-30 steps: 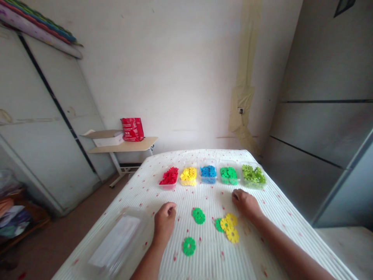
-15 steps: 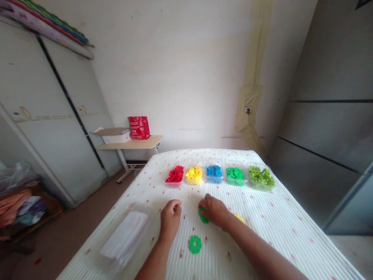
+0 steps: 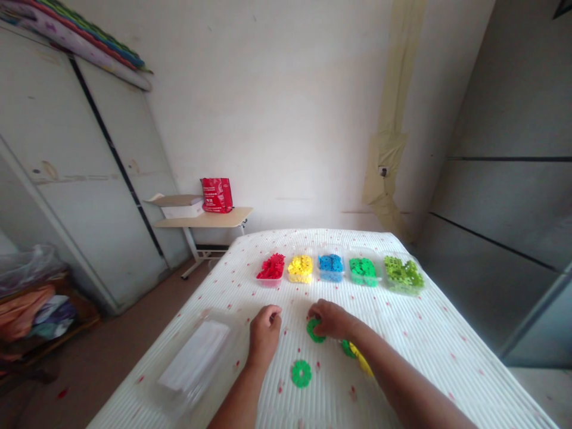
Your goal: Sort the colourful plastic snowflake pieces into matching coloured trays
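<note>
My right hand [image 3: 333,319], fingers bent together, grips the right side of a green flower-shaped plastic disc [image 3: 312,335]; its fingertips are partly hidden. To the left, my left hand [image 3: 266,326] is loosely closed above the cloth, and nothing shows in it. A second green disc [image 3: 301,373] lies flat nearer me, between my forearms. Beside my right forearm a further green disc [image 3: 347,348] touches a yellow disc [image 3: 363,361], which the arm partly covers.
Across the table stand clear tubs of red [image 3: 271,267], yellow [image 3: 300,268], blue [image 3: 331,267], green [image 3: 363,271] and lime [image 3: 403,274] pieces. A clear plastic container with a white label [image 3: 195,356] lies at the left. Behind, a small desk [image 3: 232,217] carries a red bag [image 3: 217,195].
My right hand has shifted slightly right at the green disc, and more of the green and yellow discs by its forearm shows. My left hand stays nearly still. The view has turned slightly left.
</note>
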Demonstrator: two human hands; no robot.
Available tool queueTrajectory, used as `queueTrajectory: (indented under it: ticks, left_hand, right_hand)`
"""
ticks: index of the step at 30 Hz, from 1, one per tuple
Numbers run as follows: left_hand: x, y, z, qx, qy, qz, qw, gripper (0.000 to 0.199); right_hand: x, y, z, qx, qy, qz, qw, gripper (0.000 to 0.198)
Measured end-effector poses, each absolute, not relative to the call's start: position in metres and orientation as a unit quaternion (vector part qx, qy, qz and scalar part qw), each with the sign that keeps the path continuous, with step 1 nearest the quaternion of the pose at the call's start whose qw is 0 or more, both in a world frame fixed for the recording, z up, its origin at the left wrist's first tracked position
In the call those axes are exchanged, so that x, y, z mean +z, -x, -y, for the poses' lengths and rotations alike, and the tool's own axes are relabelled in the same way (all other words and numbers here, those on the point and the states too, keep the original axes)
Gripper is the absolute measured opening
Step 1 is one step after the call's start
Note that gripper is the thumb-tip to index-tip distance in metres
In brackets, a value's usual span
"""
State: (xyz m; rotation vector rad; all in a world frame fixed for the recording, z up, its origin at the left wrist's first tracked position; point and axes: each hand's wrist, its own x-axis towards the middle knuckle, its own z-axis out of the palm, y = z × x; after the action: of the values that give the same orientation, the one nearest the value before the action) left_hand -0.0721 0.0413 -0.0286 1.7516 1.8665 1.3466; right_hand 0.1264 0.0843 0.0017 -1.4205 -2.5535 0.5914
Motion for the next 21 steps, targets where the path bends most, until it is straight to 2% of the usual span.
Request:
queueTrajectory:
  ticks: [6, 10, 14, 17, 21]
  left_hand:
    - [-0.032, 0.072, -0.043, 0.463, -0.609, -0.634, 0.113, 0.019]
    - [-0.032, 0.072, -0.044, 0.465, -0.61, -0.632, 0.112, 0.02]
    - [-0.033, 0.072, -0.044, 0.466, -0.613, -0.628, 0.115, 0.02]
    - [-0.034, 0.072, -0.044, 0.467, -0.612, -0.627, 0.12, 0.02]
    - [-0.033, 0.072, -0.043, 0.464, -0.612, -0.628, 0.124, 0.02]
  right_hand:
    - [0.007, -0.127, -0.081, 0.233, 0.462, 0.848, 0.113, 0.03]
    - [0.015, -0.129, -0.079, 0.268, 0.47, 0.826, 0.159, 0.017]
    - [0.019, -0.136, -0.082, 0.302, 0.48, 0.807, 0.165, 0.015]
    - [0.017, -0.138, -0.08, 0.303, 0.483, 0.81, 0.136, 0.02]
    - [0.01, -0.133, -0.072, 0.254, 0.501, 0.821, 0.1, 0.037]
